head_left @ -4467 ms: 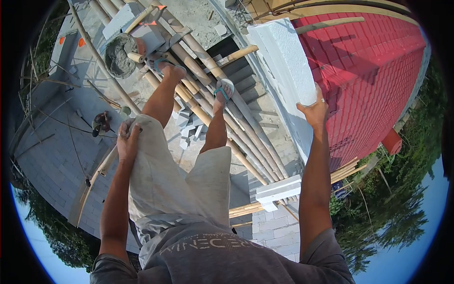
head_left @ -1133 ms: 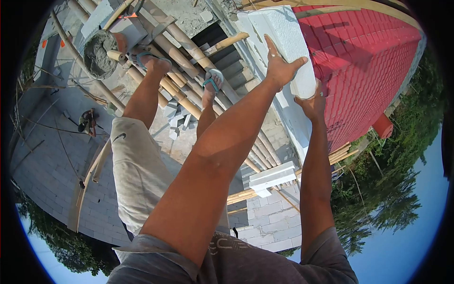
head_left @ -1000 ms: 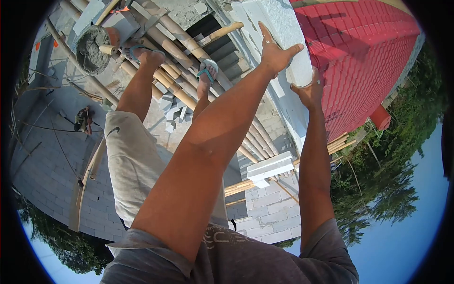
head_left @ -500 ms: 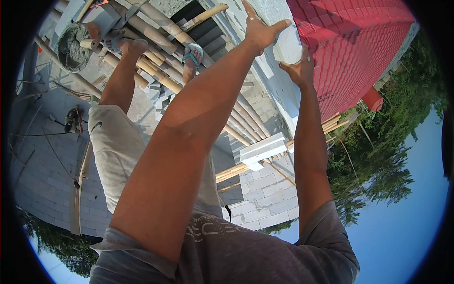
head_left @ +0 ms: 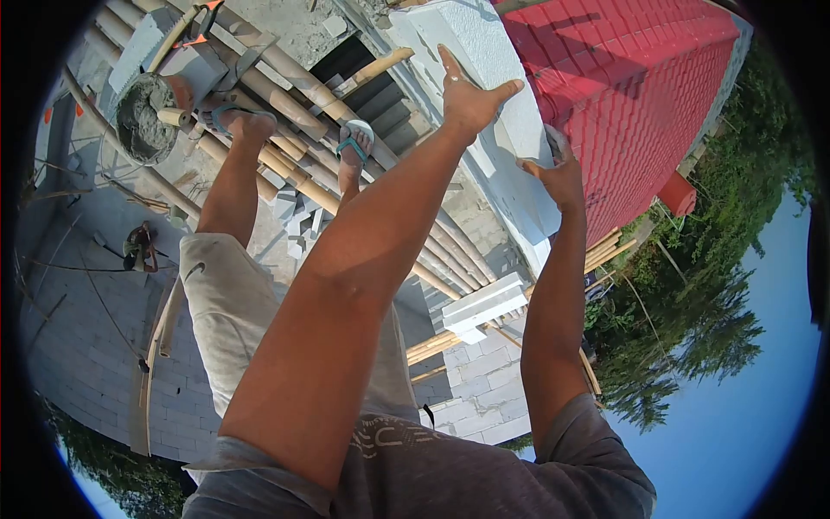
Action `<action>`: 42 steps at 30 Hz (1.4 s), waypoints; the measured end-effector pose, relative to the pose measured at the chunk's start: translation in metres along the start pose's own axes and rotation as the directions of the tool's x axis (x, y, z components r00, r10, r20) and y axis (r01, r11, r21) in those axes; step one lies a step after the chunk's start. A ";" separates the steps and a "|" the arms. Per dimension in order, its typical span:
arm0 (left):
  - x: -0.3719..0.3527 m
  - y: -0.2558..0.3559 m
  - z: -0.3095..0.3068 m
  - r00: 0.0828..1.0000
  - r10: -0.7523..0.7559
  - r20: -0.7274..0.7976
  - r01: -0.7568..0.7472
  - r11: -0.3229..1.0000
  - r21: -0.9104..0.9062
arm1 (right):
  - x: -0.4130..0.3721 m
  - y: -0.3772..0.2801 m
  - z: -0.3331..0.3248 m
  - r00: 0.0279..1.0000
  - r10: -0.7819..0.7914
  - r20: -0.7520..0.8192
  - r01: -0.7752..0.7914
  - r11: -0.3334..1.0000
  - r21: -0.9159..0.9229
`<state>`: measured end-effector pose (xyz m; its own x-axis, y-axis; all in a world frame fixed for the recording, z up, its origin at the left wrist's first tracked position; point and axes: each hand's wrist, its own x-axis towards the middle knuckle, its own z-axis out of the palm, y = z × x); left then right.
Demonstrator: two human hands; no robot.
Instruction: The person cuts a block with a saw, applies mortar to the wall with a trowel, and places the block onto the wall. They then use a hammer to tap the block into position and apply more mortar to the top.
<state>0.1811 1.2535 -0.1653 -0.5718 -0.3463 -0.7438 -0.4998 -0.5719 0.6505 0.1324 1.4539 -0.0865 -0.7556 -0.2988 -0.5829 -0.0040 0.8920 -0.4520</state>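
Observation:
A long white lightweight concrete block [head_left: 484,52] lies along the top of a pale wall [head_left: 506,186], against the edge of a red tiled roof. My left hand [head_left: 471,105] grips the block's side, its fingers stretched along the near face and its thumb reaching over the upper face. At the block's lower end is my right hand [head_left: 558,176], closed around the corner with the thumb on the near side. The fingertips of my right hand are partly hidden beside the roof edge.
Under my sandalled feet lie bamboo poles [head_left: 285,164]. A bucket of grey mortar [head_left: 147,121] stands at upper left, with a handsaw [head_left: 177,35] near it. More white blocks [head_left: 484,303] sit on the wall. Far below, a person [head_left: 138,246] is bent over. Red roof [head_left: 622,112] borders the right.
The camera view has shifted, so the scene sits lower in the picture. Both hands stay on the block; my right hand has turned slightly around its end.

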 end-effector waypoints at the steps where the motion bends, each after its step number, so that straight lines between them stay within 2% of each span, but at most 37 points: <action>1: 0.001 -0.001 0.000 1.000 0.020 -0.012 -0.020 1.000 0.000 | -0.003 -0.002 -0.001 1.000 -0.004 -0.004 0.004 1.000 -0.004; 4: 0.004 0.000 -0.005 0.999 0.033 0.015 -0.033 0.999 -0.018 | -0.014 -0.014 0.001 0.998 -0.010 -0.069 0.006 0.999 -0.054; 7: 0.002 0.004 -0.010 0.999 0.039 0.031 -0.039 0.999 0.012 | -0.017 -0.024 0.011 0.988 -0.018 -0.151 0.019 1.000 0.007; 9: 0.002 0.008 -0.012 0.999 0.019 0.026 -0.021 0.998 0.056 | -0.015 -0.024 0.023 0.956 -0.201 -0.215 0.164 0.970 -0.177; 12: 0.001 0.014 -0.013 1.000 0.018 0.025 -0.021 0.989 0.149 | -0.013 -0.029 0.036 0.923 -0.283 -0.260 0.211 0.939 -0.271; 14: -0.003 0.019 -0.016 0.999 0.041 0.025 -0.046 0.977 0.208 | -0.012 -0.029 0.044 0.903 -0.292 -0.315 0.209 0.939 -0.273; 16: -0.002 0.017 -0.016 0.996 0.057 0.065 -0.061 0.996 0.070 | -0.005 -0.027 0.056 0.878 -0.297 -0.376 0.204 0.942 -0.269; 17: -0.002 0.014 -0.016 0.995 0.047 0.086 -0.050 0.998 0.028 | -0.004 -0.025 0.061 0.872 -0.273 -0.407 0.154 0.941 -0.301; 18: -0.004 0.017 -0.017 0.995 0.049 0.087 -0.052 0.998 0.029 | -0.003 -0.025 0.064 0.863 -0.251 -0.439 0.103 0.937 -0.334; 21: -0.005 0.020 -0.022 0.994 0.011 0.105 -0.022 0.995 0.099 | -0.004 -0.024 0.073 0.815 -0.304 -0.493 0.142 0.930 -0.338; 23: -0.004 0.015 -0.022 0.990 -0.031 0.135 0.033 0.999 -0.008 | -0.006 -0.026 0.077 0.806 -0.306 -0.507 0.123 0.924 -0.361; 26: -0.006 0.015 -0.026 0.987 -0.002 0.159 0.010 0.999 -0.047 | -0.007 -0.025 0.084 0.777 -0.325 -0.539 0.109 0.913 -0.393; 34: -0.005 0.012 -0.024 0.990 -0.003 0.139 0.007 1.000 -0.022 | -0.010 -0.025 0.088 0.770 -0.308 -0.558 0.055 0.905 -0.423; 36: -0.008 0.016 -0.025 0.991 -0.023 0.130 0.023 1.000 0.002 | -0.009 -0.023 0.086 0.792 -0.293 -0.536 0.084 0.921 -0.381; 38: -0.012 0.021 -0.026 0.985 -0.069 0.161 0.078 0.996 -0.050 | -0.010 -0.015 0.084 0.809 -0.273 -0.521 0.088 0.932 -0.351; 40: -0.009 0.018 -0.025 0.992 -0.036 0.124 0.034 0.999 0.018 | -0.003 -0.015 0.086 0.811 -0.277 -0.516 0.117 0.940 -0.320; 41: -0.008 0.014 -0.024 0.987 -0.011 0.161 0.028 0.994 -0.106 | -0.005 -0.016 0.085 0.821 -0.248 -0.515 0.112 0.953 -0.280; 42: -0.008 0.014 -0.023 0.988 -0.006 0.153 0.018 0.997 -0.078 | -0.007 -0.018 0.084 0.833 -0.216 -0.509 0.103 0.965 -0.241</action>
<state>0.1935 1.2305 -0.1537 -0.6615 -0.2252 -0.7153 -0.4577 -0.6344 0.6230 0.1927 1.4118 -0.1308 -0.9621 -0.2691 -0.0437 -0.2398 0.9116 -0.3339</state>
